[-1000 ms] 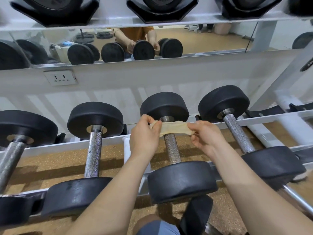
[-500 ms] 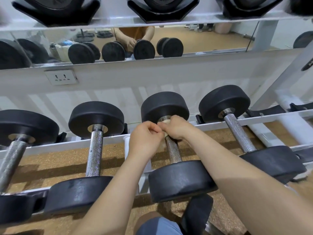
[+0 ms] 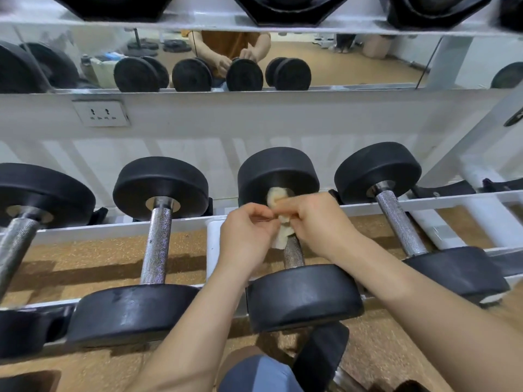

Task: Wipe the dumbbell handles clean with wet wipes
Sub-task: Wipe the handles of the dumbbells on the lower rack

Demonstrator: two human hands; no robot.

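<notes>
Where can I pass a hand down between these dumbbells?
Open gap: between the leftmost handle and the second handle, cork floor showing through. Crowded: the third handle, where left grip and right grip hold the wipe; the right forearm crosses the gap toward the rightmost handle.

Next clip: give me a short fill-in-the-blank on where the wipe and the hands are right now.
1. The left hand and right hand both hold the wet wipe on the handle of the ____ dumbbell from the left.
2. The wet wipe sits by that dumbbell's ____ head, not the near one.
3. The wall socket lies up and to the ____ of both hands.
Missing words: third; far; left.
</notes>
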